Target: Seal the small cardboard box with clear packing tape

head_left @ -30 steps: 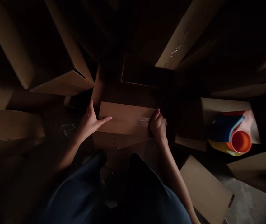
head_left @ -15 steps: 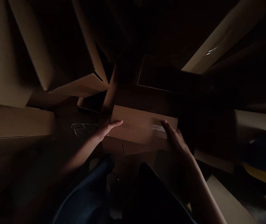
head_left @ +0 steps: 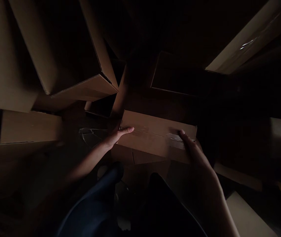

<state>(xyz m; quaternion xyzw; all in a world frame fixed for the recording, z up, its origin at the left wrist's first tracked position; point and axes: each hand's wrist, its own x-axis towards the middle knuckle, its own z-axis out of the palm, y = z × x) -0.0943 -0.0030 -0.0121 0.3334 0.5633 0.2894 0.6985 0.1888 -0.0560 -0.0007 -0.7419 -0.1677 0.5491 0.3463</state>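
Note:
A closed brown cardboard box (head_left: 152,136) lies in front of me, with a strip of clear packing tape (head_left: 176,137) across its right part. My left hand (head_left: 115,137) lies at the box's left end, its straight fingers resting on the top. My right hand (head_left: 194,154) curves over the near right part, and its fingertips touch the tape. The box's underside and the far side of my right hand are hidden.
Large cardboard boxes (head_left: 29,49) lean in a dark pile at the left and far side. A flat carton (head_left: 250,214) lies at the lower right. A crumpled transparent plastic sheet (head_left: 91,136) lies left of the box. My dark blue trouser legs (head_left: 91,204) fill the bottom.
The view has swung left, so the scene shifts right and the colourful rolled item mostly leaves the frame. My right hand has moved from the box's right end onto its top, by the tape.

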